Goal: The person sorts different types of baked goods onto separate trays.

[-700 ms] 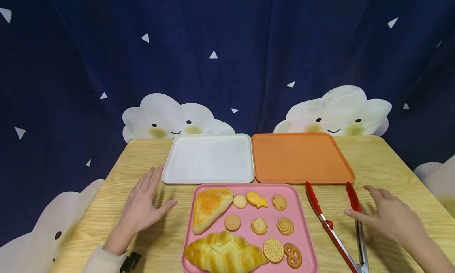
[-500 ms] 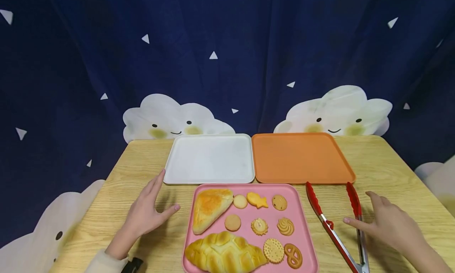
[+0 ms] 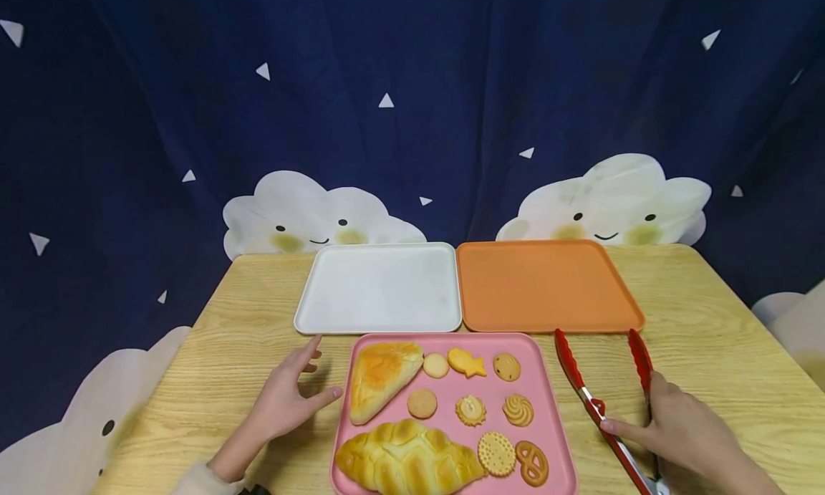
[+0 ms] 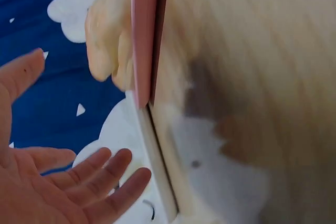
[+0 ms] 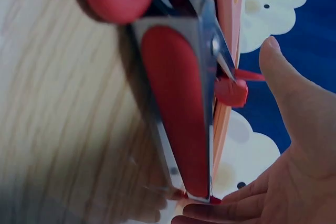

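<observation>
My right hand [image 3: 690, 425] reaches over the red and silver tongs [image 3: 614, 441]. The tongs lie spread on the table, red tips toward the back. In the right wrist view, the thumb stands away from the tongs and the extended fingers are close beside the far end of the red grip pad [image 5: 176, 103]; contact is unclear. Left of the pink tray [image 3: 544, 387] hovers my left hand [image 3: 283, 402], holding nothing, thumb pointing at the tray's edge. On that tray lie a triangular bread [image 3: 380, 380], a braided bread [image 3: 407, 458] and several cookies, including a pretzel [image 3: 531, 463].
Behind the pink tray, a white tray [image 3: 380, 287] and an orange tray [image 3: 548, 287] stand side by side. They rest on a light wooden table [image 3: 245, 309]. A dark blue curtain [image 3: 438, 65] with clouds hangs beyond the table.
My right hand has moved left and down, from beside the tongs to over them. My left hand has drawn back from the white tray, nearer the pink tray. The trays and food stay put.
</observation>
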Motion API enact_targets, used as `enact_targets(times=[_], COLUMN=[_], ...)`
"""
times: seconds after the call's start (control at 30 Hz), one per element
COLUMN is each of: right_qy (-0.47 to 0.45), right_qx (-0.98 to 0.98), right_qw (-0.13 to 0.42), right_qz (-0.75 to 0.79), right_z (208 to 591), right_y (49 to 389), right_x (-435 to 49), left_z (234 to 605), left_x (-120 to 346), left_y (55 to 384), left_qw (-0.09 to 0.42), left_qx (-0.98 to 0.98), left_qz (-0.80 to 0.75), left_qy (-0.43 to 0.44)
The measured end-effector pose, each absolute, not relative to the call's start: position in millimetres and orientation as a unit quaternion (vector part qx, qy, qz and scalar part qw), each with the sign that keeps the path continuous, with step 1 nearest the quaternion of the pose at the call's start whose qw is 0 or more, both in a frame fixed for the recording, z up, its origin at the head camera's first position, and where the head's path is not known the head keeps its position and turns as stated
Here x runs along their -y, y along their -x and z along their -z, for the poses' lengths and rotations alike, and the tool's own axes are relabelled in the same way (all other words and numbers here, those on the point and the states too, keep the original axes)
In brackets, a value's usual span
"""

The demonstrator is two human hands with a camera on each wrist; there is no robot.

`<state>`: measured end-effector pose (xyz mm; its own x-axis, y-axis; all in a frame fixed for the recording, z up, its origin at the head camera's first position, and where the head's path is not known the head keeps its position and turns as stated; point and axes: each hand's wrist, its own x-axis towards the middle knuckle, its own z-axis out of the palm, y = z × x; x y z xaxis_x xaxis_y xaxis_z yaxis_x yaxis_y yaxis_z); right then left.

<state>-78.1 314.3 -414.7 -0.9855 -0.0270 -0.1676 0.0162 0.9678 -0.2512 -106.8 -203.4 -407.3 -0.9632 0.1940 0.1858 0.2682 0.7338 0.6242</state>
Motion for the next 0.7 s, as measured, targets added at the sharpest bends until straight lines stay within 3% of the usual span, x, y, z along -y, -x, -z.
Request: enact_targets(times=[0.23,0.7], right_qy=[0.003,0.023], right_qx=[-0.988,-0.992], right_qw=[0.093,0.087], right_qz=[0.121,0.092], right_z=[415.6,423.3], right_y=[78.3,76.1], right_x=[-304.9,-304.1], left_z=[412.2,418.2], left_x=[193.0,185.9], left_y=[103.5,102.2], left_qw=[-0.001,-0.083], left_qx=[0.924,0.892], left_qz=[0.37,0.42], left_qy=[0.094,0.145])
